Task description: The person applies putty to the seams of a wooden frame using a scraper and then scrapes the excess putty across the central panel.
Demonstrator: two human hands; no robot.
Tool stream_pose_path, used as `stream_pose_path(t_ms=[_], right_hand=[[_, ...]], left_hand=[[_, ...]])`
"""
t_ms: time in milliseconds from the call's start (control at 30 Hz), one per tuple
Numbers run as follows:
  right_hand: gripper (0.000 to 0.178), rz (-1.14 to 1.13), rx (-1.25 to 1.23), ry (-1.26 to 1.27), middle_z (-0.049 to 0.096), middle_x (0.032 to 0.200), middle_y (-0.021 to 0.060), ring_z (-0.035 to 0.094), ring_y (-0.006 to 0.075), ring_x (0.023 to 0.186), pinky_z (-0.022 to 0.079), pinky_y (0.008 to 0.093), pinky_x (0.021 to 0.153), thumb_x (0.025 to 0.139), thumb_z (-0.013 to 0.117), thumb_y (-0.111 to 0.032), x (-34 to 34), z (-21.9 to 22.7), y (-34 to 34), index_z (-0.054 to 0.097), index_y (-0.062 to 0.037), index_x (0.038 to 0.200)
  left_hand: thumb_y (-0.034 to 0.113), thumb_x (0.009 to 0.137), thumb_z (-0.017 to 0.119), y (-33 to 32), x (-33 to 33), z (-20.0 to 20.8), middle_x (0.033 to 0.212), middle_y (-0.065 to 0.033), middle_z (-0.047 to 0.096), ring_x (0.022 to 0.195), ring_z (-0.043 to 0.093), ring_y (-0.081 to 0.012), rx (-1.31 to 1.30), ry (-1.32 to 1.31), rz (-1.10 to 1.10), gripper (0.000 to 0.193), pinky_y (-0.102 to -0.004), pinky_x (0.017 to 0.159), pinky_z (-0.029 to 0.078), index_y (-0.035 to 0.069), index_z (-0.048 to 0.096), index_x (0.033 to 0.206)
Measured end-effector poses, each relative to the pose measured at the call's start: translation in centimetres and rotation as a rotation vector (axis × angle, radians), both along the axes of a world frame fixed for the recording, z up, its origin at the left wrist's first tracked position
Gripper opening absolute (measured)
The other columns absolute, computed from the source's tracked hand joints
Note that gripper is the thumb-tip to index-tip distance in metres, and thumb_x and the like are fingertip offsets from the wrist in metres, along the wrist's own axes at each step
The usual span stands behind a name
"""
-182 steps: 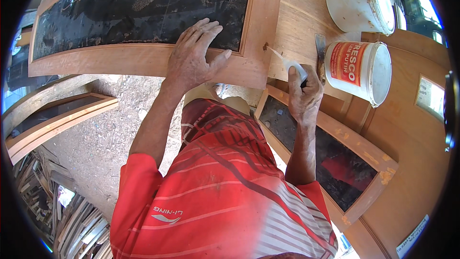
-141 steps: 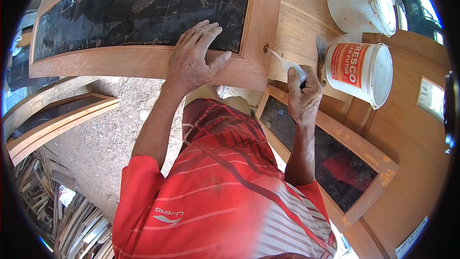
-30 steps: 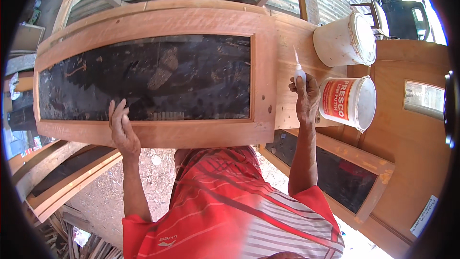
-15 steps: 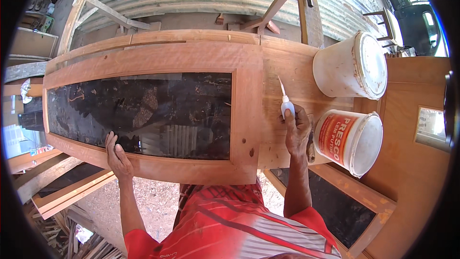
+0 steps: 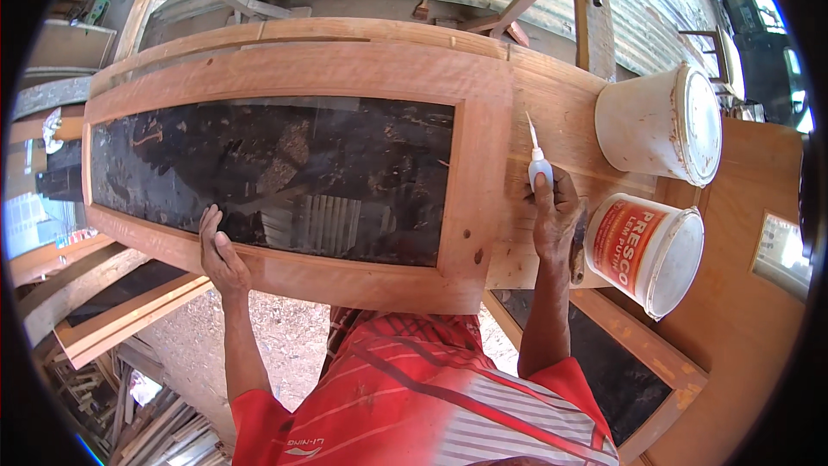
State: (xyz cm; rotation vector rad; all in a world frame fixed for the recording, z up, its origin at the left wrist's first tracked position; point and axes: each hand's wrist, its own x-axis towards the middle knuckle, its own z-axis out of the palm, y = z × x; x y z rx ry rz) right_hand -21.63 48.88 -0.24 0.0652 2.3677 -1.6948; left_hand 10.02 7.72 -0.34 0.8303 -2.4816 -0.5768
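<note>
A wooden frame with a dark glass panel lies flat across the wooden workbench. My left hand rests on the frame's near rail, fingers stretched out with the tips over the glass edge. To the right of the frame, my right hand grips a small squeeze bottle with a long thin nozzle pointing away from me. The thumb presses on the bottle's side; the other fingers wrap behind it. Beside this hand lies a tool with a wooden handle, partly hidden by the wrist.
A white lidded bucket and a smaller tub with a red label stand at the bench's right. Another framed panel sits lower right. Scrap wood is heaped lower left. A paintbrush lies beyond the bench.
The view has shifted, so the frame and buckets sit a little further right and the frame higher in the picture. Both hands keep nearly the same places and the same holds.
</note>
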Motion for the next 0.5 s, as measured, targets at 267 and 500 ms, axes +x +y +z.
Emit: stream_pose_path(t_ms=[267,500], right_hand=[[0.036,0.129,0.030,0.090,0.067,0.098,0.0029,0.060,0.0104,0.080,0.049,0.0266,0.068,0.109,0.064,-0.029,2.5,4.1,-4.1,0.068,0.0014,0.126],[0.033,0.037,-0.087,-0.005,0.071,0.088,0.0021,0.062,0.0084,0.072,0.047,0.0250,0.062,0.108,0.065,-0.032,6.2,2.7,-10.7,0.073,-0.0009,0.117]], left_hand=[[0.013,0.099,0.061,0.4,-1.7,-0.9,0.116,-0.0152,0.074,0.111,0.071,-0.0369,-0.022,0.166,-0.286,0.021,-0.0487,0.099,0.056,0.003,0.071,0.115],[0.013,0.102,0.060,0.0,1.4,0.6,0.099,-0.0174,0.072,0.096,0.069,-0.0385,0.141,0.165,-0.201,0.018,-0.0484,0.090,0.056,-0.002,0.071,0.100]])
